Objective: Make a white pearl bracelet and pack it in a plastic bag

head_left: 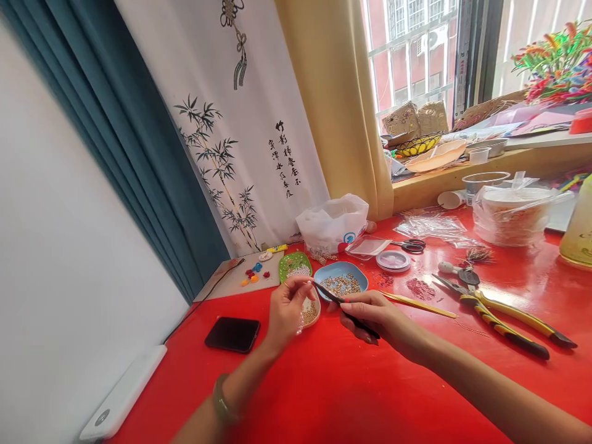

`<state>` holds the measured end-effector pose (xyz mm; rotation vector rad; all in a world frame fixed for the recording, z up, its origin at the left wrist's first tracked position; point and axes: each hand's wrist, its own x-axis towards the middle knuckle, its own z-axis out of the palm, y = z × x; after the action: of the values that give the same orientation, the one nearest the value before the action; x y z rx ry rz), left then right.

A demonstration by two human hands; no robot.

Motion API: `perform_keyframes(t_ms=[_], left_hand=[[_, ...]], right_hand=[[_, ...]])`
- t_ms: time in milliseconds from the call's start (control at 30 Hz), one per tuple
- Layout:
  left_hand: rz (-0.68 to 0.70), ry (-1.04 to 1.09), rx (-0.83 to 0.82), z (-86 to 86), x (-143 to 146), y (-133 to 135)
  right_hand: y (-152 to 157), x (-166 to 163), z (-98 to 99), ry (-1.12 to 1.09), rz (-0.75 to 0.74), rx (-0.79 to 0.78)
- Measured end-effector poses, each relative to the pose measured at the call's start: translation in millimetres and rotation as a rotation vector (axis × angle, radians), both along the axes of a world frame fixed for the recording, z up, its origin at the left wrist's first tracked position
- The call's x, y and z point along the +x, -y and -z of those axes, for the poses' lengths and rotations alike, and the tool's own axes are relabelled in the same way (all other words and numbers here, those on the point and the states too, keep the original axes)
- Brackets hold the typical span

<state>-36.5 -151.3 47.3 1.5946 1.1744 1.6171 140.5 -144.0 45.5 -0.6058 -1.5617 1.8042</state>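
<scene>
My left hand (285, 308) is raised over a small white dish of gold beads (311, 313), its thumb and fingers pinched on something too small to make out. My right hand (370, 316) grips dark tweezers (337, 300) like a pen, their tip pointing up-left to the left fingertips. Just behind the hands sits a blue dish of mixed beads (341, 284), and left of it a green dish of pale beads (295, 266). All rest on a red table (351, 394).
A black phone (232, 334) lies left of my hands, a white device (124, 394) at the wall. Yellow-handled pliers (504, 320), a yellow stick (419, 304), scissors (411, 246), a round spool (393, 261), a white bag (333, 223) and a bagged tub (513, 216) stand right and behind.
</scene>
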Motion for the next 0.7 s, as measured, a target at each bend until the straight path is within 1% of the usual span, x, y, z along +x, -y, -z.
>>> perform_keyframes(t_ms=[200, 433, 700], left_hand=[[0.031, 0.012, 0.011, 1.7, -1.0, -1.2], [0.033, 0.013, 0.009, 1.4, -0.4, -0.2], [0.029, -0.005, 0.008, 2.9, -1.1, -1.0]], right_hand=[[0.2, 0.5, 0.0, -0.010, -0.006, -0.006], [-0.5, 0.0, 0.9, -0.019, -0.012, -0.023], [-2.1, 0.9, 2.6, -0.011, -0.031, -0.008]])
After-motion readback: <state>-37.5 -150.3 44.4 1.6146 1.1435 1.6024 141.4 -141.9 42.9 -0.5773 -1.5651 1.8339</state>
